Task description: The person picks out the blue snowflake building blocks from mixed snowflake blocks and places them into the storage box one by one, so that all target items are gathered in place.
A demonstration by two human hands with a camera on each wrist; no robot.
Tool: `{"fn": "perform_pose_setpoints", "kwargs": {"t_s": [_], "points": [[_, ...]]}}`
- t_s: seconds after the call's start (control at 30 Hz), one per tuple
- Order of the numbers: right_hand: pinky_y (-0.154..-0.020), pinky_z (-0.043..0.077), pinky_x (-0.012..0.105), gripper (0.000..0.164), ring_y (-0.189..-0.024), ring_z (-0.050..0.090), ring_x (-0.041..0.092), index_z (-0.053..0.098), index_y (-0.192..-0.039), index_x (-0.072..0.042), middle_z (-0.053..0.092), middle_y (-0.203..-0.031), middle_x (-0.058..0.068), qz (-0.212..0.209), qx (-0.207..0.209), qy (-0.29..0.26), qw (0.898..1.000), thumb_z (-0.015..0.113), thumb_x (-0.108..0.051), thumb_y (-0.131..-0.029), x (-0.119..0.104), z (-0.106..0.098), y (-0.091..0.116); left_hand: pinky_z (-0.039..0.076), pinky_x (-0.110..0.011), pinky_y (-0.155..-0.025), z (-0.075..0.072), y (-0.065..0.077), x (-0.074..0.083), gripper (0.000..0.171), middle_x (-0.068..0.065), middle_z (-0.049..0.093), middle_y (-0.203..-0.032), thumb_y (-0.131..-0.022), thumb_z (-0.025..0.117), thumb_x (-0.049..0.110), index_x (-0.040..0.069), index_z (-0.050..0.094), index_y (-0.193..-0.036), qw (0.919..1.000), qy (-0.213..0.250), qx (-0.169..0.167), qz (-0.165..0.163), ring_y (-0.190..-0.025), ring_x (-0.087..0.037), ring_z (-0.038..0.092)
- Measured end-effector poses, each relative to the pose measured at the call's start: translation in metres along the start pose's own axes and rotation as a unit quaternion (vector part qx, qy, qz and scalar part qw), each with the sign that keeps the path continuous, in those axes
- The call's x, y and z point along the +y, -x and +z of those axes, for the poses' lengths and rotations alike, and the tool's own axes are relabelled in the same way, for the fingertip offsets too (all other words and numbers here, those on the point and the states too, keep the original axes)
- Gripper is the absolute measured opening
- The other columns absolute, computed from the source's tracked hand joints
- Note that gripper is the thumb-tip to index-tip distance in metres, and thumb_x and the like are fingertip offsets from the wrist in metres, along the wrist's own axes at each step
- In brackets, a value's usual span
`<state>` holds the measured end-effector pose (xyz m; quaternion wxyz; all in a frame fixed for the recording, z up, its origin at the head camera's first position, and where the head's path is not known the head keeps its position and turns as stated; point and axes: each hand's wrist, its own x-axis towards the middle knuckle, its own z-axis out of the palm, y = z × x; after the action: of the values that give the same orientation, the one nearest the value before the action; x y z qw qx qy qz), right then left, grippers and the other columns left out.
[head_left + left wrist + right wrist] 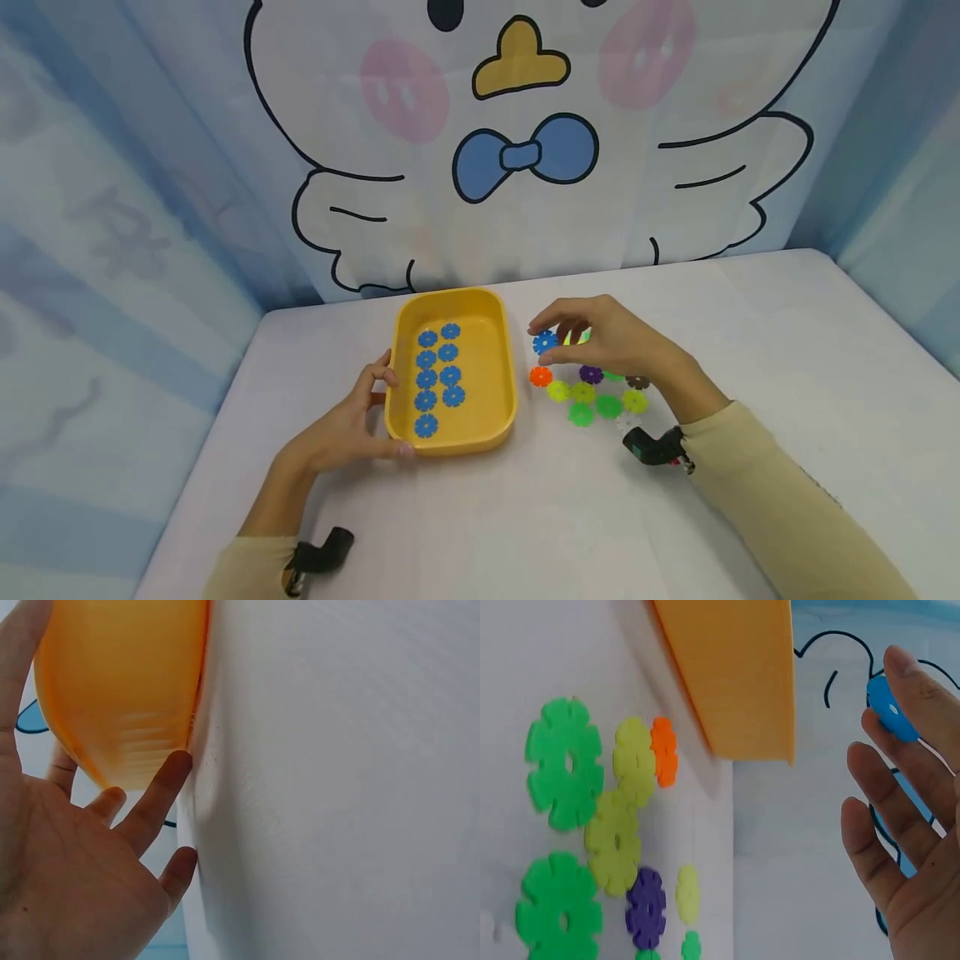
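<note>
My right hand (600, 337) pinches a blue snowflake building disc (885, 705) between thumb and index finger, raised over the right-hand pile; its other fingers are extended. At the left side of a yellow tray (491, 367), my left hand (348, 425) touches the wall and rim with spread fingers, its thumb along the front corner. The lower fingers look mostly straight in the left wrist view. Inside the tray, blue discs (426, 379) lie flat in two columns in its left half.
Right of the tray lie several loose discs: an orange disc (540, 377), a purple disc (591, 374), yellow discs (582, 392) and green discs (608, 406), partly under my right hand. A white cloth (525, 517) covers the table. A printed curtain (525, 225) hangs behind.
</note>
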<state>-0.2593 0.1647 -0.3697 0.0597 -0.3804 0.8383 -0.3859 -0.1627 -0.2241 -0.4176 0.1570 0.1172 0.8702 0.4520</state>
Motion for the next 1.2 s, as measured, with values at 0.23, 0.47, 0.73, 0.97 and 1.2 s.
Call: {"fn": "perform_pose_setpoints", "kwargs": {"t_s": [0.23, 0.47, 0.73, 0.97, 1.2], "points": [[-0.084, 0.058, 0.037, 0.035, -0.095, 0.065, 0.013, 0.072, -0.12, -0.019, 0.074, -0.117, -0.006, -0.046, -0.017, -0.027, 0.998, 0.083, -0.027, -0.088, -0.01, 0.021, -0.019, 0.028, -0.071, -0.114, 0.001, 0.003, -0.002, 0.084, -0.001, 0.002, -0.174, -0.074, 0.093, 0.04, 0.024, 0.027, -0.125, 1.0, -0.003, 0.001, -0.005, -0.134, -0.037, 0.047], [-0.087, 0.058, 0.033, 0.032, -0.096, 0.065, 0.011, 0.072, -0.117, -0.02, 0.074, -0.115, -0.004, -0.065, -0.026, -0.039, 0.997, 0.084, -0.026, -0.087, -0.021, 0.032, -0.029, 0.026, -0.073, -0.114, 0.001, 0.003, -0.002, 0.085, -0.003, 0.003, -0.174, -0.073, 0.093, 0.041, 0.023, 0.027, -0.124, 1.0, -0.007, 0.001, -0.003, -0.134, -0.037, 0.048], [-0.087, 0.059, 0.031, 0.033, -0.091, 0.067, 0.01, 0.072, -0.117, -0.018, 0.073, -0.115, -0.005, -0.05, -0.065, -0.055, 0.995, 0.083, -0.028, -0.088, -0.031, 0.047, -0.043, 0.029, -0.068, -0.115, 0.0, 0.003, 0.0, 0.083, -0.004, 0.0, -0.174, -0.075, 0.093, 0.036, 0.023, 0.028, -0.125, 0.9996, 0.028, -0.002, -0.009, -0.132, -0.037, 0.046], [-0.076, 0.058, 0.026, 0.033, -0.079, 0.064, 0.011, 0.073, -0.117, -0.021, 0.075, -0.117, -0.001, -0.026, -0.125, -0.041, 0.991, 0.083, -0.03, -0.087, -0.038, 0.066, -0.053, 0.028, -0.07, -0.115, 0.001, 0.004, -0.001, 0.083, -0.006, 0.0, -0.174, -0.076, 0.092, 0.038, 0.022, 0.028, -0.126, 0.9997, 0.023, 0.0, -0.011, -0.133, -0.038, 0.045], [-0.082, 0.057, 0.024, 0.038, -0.088, 0.065, 0.01, 0.072, -0.122, -0.014, 0.075, -0.118, 0.001, -0.026, -0.156, -0.011, 0.987, 0.083, -0.027, -0.088, -0.046, 0.075, -0.061, 0.025, -0.072, -0.115, -0.001, 0.003, 0.0, 0.083, -0.003, 0.003, -0.174, -0.075, 0.092, 0.042, 0.024, 0.028, -0.125, 1.0, 0.003, 0.001, -0.008, -0.135, -0.038, 0.047]]}}
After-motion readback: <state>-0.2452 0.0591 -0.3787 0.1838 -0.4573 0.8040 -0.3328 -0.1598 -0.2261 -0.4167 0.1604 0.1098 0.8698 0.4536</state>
